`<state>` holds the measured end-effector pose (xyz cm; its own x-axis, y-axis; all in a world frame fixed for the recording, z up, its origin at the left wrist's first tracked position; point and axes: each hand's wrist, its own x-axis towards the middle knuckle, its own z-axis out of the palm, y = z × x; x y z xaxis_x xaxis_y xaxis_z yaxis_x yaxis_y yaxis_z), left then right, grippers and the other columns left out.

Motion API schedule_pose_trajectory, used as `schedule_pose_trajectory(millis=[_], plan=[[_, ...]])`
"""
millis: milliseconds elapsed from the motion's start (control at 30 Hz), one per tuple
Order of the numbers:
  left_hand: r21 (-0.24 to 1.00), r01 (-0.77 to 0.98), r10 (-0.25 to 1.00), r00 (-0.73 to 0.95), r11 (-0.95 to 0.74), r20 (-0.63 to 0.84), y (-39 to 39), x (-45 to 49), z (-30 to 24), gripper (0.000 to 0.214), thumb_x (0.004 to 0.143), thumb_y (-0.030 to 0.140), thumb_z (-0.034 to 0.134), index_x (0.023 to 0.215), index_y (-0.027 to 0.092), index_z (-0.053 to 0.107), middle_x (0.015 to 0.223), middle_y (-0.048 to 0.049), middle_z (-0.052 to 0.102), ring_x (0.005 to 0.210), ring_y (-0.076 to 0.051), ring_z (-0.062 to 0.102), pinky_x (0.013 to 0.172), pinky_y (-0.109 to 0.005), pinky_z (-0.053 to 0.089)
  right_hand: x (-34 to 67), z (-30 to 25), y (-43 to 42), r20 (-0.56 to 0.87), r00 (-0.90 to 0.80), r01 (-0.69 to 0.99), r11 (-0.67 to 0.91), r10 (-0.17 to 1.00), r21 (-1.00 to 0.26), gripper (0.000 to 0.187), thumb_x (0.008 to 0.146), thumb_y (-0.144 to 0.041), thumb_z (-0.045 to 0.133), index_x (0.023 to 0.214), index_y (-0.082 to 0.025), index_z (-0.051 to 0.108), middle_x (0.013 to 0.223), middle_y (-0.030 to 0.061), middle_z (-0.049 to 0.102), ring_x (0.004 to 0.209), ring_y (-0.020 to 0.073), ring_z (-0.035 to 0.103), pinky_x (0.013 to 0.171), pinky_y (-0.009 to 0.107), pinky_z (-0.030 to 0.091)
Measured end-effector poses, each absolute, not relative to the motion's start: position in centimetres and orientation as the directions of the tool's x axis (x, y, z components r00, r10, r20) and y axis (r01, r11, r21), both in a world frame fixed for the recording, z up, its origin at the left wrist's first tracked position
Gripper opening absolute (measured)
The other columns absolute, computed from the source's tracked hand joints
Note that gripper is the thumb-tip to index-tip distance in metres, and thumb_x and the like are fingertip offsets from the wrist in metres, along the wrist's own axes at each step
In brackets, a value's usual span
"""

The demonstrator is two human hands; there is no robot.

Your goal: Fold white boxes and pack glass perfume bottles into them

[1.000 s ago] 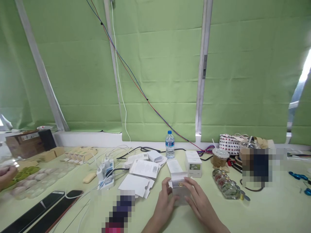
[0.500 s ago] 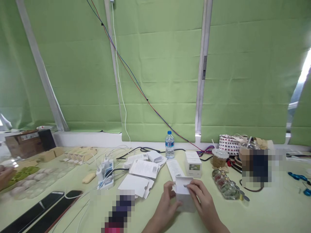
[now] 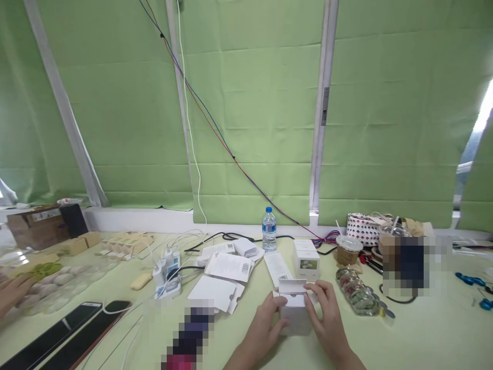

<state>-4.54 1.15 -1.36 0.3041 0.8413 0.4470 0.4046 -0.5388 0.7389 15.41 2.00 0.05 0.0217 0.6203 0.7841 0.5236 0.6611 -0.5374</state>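
A small white cardboard box (image 3: 296, 319) stands on the table in front of me, its top flap (image 3: 291, 285) raised at the back. My left hand (image 3: 265, 319) is closed around the box's left side, thumb low on the front and fingers at the upper left corner. With its fingertips bent at the flap and the upper right corner, my right hand (image 3: 324, 311) pinches the box on that side. Whatever is inside the box cannot be seen. Just behind stands a finished-looking white box (image 3: 306, 261) with a picture on it.
Flattened white cartons (image 3: 227, 267) lie left of the hands, beside a power strip (image 3: 167, 277) with cables. A water bottle (image 3: 269, 229) stands at the back. To the right are clear round containers (image 3: 358, 293) and a lidded cup (image 3: 347, 250). Another person's hand (image 3: 13, 294) shows far left.
My right hand's fingers have shifted from the middle of the box top to its right corner, and the flap has tipped. The other person's hand at far left has moved over the tray.
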Motion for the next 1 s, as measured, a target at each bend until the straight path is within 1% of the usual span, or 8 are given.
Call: schedule_pose_trajectory(millis=[100, 200, 300, 467, 633, 767, 900, 1000], plan=[[0.750, 0.386, 0.841, 0.302, -0.538, 0.448, 1.2, -4.5, -1.4, 0.031, 0.082, 0.017, 0.057, 0.113, 0.025, 0.057, 0.107, -0.0057, 0.061, 0.096, -0.021, 0.057, 0.087, -0.033, 0.048, 15.4, 0.3, 1.9, 0.710, 0.162, 0.391, 0.616, 0.685, -0.684, 0.016, 0.093, -0.029, 0.045, 0.103, -0.023, 0.055, 0.099, 0.0069, 0.048, 0.088, 0.0222, 0.053, 0.076, 0.037, 0.047], [0.759, 0.377, 0.845, 0.308, -0.530, 0.437, 1.1, -4.4, -1.1, 0.029, 0.083, 0.016, 0.056, 0.110, 0.025, 0.057, 0.106, -0.0054, 0.061, 0.096, -0.021, 0.057, 0.088, -0.033, 0.048, 15.4, 0.5, 2.0, 0.650, 0.212, 0.230, 0.609, 0.730, -0.759, 0.014, 0.093, -0.032, 0.045, 0.098, -0.023, 0.054, 0.097, 0.0057, 0.048, 0.093, 0.0226, 0.051, 0.077, 0.035, 0.048], [0.758, 0.391, 0.850, 0.310, -0.522, 0.426, 1.0, -4.4, -0.7, 0.028, 0.083, 0.017, 0.056, 0.110, 0.025, 0.057, 0.105, -0.0053, 0.060, 0.095, -0.021, 0.057, 0.087, -0.034, 0.048, 15.3, 0.4, 2.4, 0.591, 0.183, 0.100, 0.583, 0.786, -0.806, 0.014, 0.090, -0.035, 0.052, 0.097, -0.024, 0.056, 0.100, 0.0055, 0.046, 0.095, 0.0225, 0.052, 0.076, 0.034, 0.050], [0.771, 0.378, 0.854, 0.315, -0.512, 0.413, 0.9, -4.4, -0.8, 0.027, 0.083, 0.017, 0.057, 0.109, 0.025, 0.056, 0.106, -0.0058, 0.061, 0.098, -0.022, 0.057, 0.089, -0.035, 0.047, 15.4, 0.0, 3.2, 0.511, 0.121, 0.086, 0.503, 0.851, -0.860, 0.027, 0.082, -0.036, 0.062, 0.105, -0.026, 0.056, 0.108, 0.0060, 0.050, 0.099, 0.0231, 0.050, 0.079, 0.033, 0.047], [0.876, 0.191, 0.894, 0.170, -0.442, 0.414, 1.2, -3.8, -1.9, 0.052, 0.077, 0.014, 0.064, 0.121, 0.026, 0.040, 0.124, -0.0078, 0.056, 0.098, -0.020, 0.060, 0.092, -0.039, 0.048, 15.5, 0.5, 3.3, 0.321, -0.026, -0.165, 0.313, 0.947, -0.935, 0.047, 0.079, -0.039, 0.063, 0.122, -0.029, 0.048, 0.103, 0.0020, 0.051, 0.081, 0.0176, 0.056, 0.074, 0.029, 0.049], [0.915, 0.085, 0.915, 0.123, -0.395, 0.383, 1.2, -3.3, -1.8, 0.048, 0.075, 0.013, 0.067, 0.114, 0.025, 0.042, 0.124, -0.0076, 0.057, 0.096, -0.020, 0.063, 0.090, -0.039, 0.049, 15.5, 1.1, 3.0, 0.309, -0.078, -0.131, 0.298, 0.948, -0.946, 0.037, 0.079, -0.040, 0.062, 0.113, -0.026, 0.057, 0.085, -0.0004, 0.056, 0.074, 0.0176, 0.055, 0.070, 0.026, 0.047], [0.861, 0.146, 0.865, 0.219, -0.486, 0.451, 1.1, -3.5, -1.1, 0.035, 0.076, 0.008, 0.061, 0.108, 0.023, 0.054, 0.122, -0.0059, 0.060, 0.110, -0.022, 0.057, 0.095, -0.035, 0.047, 15.5, 1.6, 2.9, 0.393, -0.028, -0.063, 0.391, 0.919, -0.918, 0.028, 0.077, -0.040, 0.062, 0.101, -0.024, 0.065, 0.095, 0.0034, 0.060, 0.077, 0.0183, 0.056, 0.071, 0.027, 0.048], [0.825, 0.178, 0.836, 0.243, -0.537, 0.492, 1.0, -3.6, -0.8, 0.032, 0.075, 0.005, 0.060, 0.102, 0.022, 0.057, 0.121, -0.0056, 0.060, 0.109, -0.022, 0.056, 0.091, -0.033, 0.048, 15.4, 1.8, 2.9, 0.449, -0.018, -0.045, 0.448, 0.894, -0.893, 0.024, 0.078, -0.041, 0.062, 0.093, -0.023, 0.069, 0.098, 0.0058, 0.060, 0.089, 0.0226, 0.059, 0.076, 0.030, 0.050]])
